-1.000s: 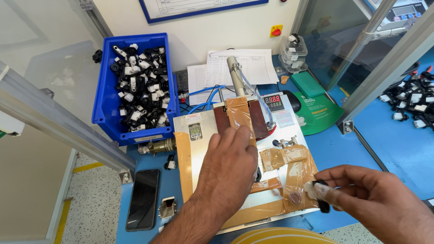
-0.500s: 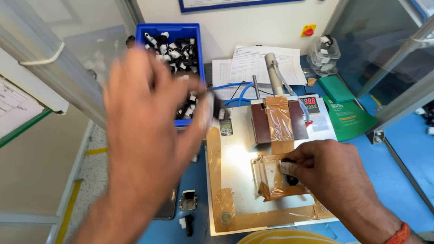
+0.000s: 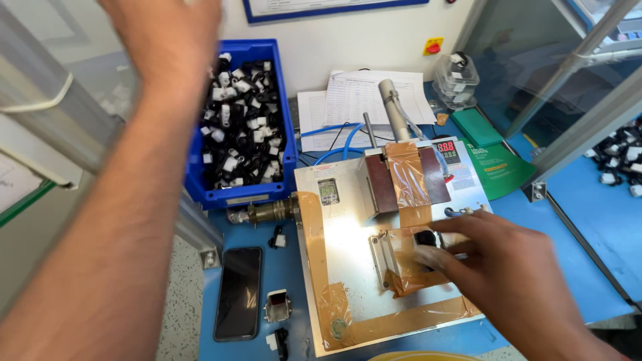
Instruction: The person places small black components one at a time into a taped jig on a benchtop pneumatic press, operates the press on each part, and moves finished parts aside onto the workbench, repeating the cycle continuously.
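Right hand [image 3: 508, 267] grip pinches black part [image 3: 424, 238] on taped fixture [image 3: 374, 267].

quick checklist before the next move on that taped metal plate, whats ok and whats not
1. Right hand on the small black part at the plate's fixture: ok, its fingers touch it.
2. Black part fully seated: cannot tell, fingers and motion blur hide it.
3. Left hand clear of the metal plate: ok, raised above the blue bin.
4. Left hand empty: cannot tell, cut off at the frame's top.
5. Blue bin stocked with parts: ok.
6. Phone off the plate: ok, it lies to its left.
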`<move>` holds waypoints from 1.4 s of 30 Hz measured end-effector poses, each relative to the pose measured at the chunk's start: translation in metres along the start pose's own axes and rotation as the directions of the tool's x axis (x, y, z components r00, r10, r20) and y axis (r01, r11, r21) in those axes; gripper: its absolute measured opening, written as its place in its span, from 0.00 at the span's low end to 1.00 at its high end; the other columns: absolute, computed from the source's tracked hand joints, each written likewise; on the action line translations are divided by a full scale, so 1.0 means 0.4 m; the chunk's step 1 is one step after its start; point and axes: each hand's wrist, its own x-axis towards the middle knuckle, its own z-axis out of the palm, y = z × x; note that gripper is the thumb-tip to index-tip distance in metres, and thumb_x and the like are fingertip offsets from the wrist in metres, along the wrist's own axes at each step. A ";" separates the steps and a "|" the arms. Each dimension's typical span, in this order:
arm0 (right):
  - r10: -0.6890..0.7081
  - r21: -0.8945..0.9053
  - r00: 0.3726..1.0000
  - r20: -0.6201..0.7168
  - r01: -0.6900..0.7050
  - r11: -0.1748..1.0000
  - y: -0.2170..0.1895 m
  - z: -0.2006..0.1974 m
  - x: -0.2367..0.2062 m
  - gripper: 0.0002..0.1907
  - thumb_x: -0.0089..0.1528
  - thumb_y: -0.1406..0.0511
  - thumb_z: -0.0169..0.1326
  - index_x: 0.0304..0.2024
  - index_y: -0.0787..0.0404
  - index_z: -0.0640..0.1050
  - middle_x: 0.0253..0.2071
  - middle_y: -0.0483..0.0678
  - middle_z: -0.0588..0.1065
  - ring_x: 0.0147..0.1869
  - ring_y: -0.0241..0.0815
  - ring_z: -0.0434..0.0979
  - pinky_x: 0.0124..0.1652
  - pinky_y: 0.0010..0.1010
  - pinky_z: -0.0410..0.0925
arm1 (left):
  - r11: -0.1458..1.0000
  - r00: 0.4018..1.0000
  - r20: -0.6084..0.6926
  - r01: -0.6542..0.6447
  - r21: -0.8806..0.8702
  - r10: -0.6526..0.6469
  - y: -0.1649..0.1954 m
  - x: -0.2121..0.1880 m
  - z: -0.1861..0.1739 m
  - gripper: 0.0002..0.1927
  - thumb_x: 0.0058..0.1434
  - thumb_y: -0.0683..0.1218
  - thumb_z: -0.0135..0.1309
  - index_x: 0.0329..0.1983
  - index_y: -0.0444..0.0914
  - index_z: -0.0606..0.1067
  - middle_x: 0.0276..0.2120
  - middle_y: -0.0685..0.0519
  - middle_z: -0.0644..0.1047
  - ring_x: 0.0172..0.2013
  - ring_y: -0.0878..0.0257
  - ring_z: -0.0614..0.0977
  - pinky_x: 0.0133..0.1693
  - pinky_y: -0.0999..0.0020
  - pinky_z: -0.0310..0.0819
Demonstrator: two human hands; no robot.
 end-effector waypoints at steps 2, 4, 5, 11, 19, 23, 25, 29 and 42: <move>0.162 0.042 0.987 -0.008 -0.161 0.986 0.078 0.014 -0.018 0.23 0.55 0.52 0.68 0.50 0.51 0.85 0.38 0.44 0.82 0.39 0.37 0.84 0.43 0.32 0.77 | 0.995 0.999 0.035 0.037 -0.092 -0.034 -0.019 -0.009 -0.011 0.19 0.64 0.47 0.61 0.50 0.29 0.73 0.49 0.40 0.71 0.52 0.49 0.72 0.54 0.54 0.67; 0.301 -0.055 0.952 -0.064 -0.304 0.951 0.197 0.023 -0.019 0.24 0.56 0.52 0.66 0.52 0.53 0.85 0.41 0.44 0.83 0.43 0.38 0.84 0.48 0.32 0.78 | 0.979 0.995 0.071 0.082 -0.189 -0.070 0.018 -0.047 -0.083 0.13 0.68 0.43 0.56 0.50 0.30 0.71 0.49 0.41 0.71 0.52 0.52 0.73 0.54 0.56 0.67; 0.327 -0.084 0.942 -0.069 -0.333 0.939 0.262 0.033 -0.013 0.25 0.55 0.50 0.66 0.51 0.53 0.84 0.42 0.44 0.84 0.45 0.38 0.85 0.50 0.33 0.77 | 0.967 0.991 0.115 0.094 -0.235 -0.069 0.068 -0.086 -0.128 0.12 0.71 0.43 0.56 0.51 0.30 0.71 0.48 0.42 0.71 0.52 0.53 0.73 0.57 0.55 0.65; 0.554 0.117 0.799 0.234 -0.589 0.799 0.579 0.125 0.062 0.25 0.58 0.50 0.67 0.48 0.59 0.80 0.42 0.51 0.79 0.49 0.45 0.82 0.49 0.40 0.77 | 0.708 0.557 0.674 0.703 -0.071 -0.486 0.423 -0.396 -0.358 0.16 0.51 0.45 0.60 0.45 0.43 0.79 0.34 0.50 0.73 0.33 0.58 0.79 0.36 0.61 0.74; 0.565 0.206 0.714 0.413 -0.677 0.706 0.677 0.144 0.152 0.28 0.59 0.48 0.64 0.46 0.64 0.76 0.34 0.58 0.76 0.42 0.51 0.77 0.40 0.42 0.72 | 0.753 0.430 0.856 0.654 -0.076 -0.287 0.486 -0.456 -0.370 0.18 0.47 0.45 0.63 0.44 0.45 0.80 0.36 0.53 0.75 0.37 0.58 0.80 0.38 0.60 0.74; 0.456 0.156 0.721 0.522 -0.606 0.780 0.673 0.128 0.184 0.24 0.58 0.51 0.65 0.46 0.59 0.75 0.35 0.53 0.75 0.38 0.47 0.78 0.33 0.39 0.73 | 0.792 0.577 0.796 0.566 -0.228 -0.183 0.550 -0.366 -0.316 0.12 0.54 0.44 0.62 0.42 0.42 0.79 0.35 0.52 0.74 0.42 0.55 0.78 0.43 0.60 0.73; 0.527 0.148 0.671 0.522 -0.679 0.719 0.671 0.119 0.189 0.23 0.58 0.52 0.64 0.43 0.62 0.77 0.34 0.53 0.77 0.38 0.47 0.78 0.34 0.37 0.69 | 0.794 0.585 0.793 0.558 -0.241 -0.171 0.590 -0.334 -0.297 0.13 0.55 0.44 0.61 0.44 0.40 0.77 0.37 0.52 0.74 0.42 0.55 0.78 0.45 0.59 0.72; 0.448 0.146 0.694 0.563 -0.618 0.773 0.662 0.100 0.196 0.22 0.59 0.53 0.66 0.40 0.62 0.74 0.31 0.54 0.76 0.35 0.45 0.78 0.28 0.34 0.69 | 0.803 0.588 0.786 0.553 -0.221 -0.189 0.660 -0.303 -0.265 0.12 0.54 0.44 0.62 0.41 0.40 0.76 0.37 0.51 0.74 0.42 0.54 0.78 0.44 0.58 0.72; 0.337 0.114 0.744 0.576 -0.482 0.869 0.656 0.092 0.228 0.26 0.52 0.52 0.74 0.32 0.62 0.75 0.22 0.49 0.76 0.25 0.39 0.74 0.25 0.30 0.66 | 0.791 0.319 0.862 0.596 0.142 -0.395 0.735 -0.296 -0.216 0.18 0.51 0.47 0.66 0.43 0.46 0.73 0.40 0.55 0.72 0.42 0.57 0.77 0.45 0.57 0.72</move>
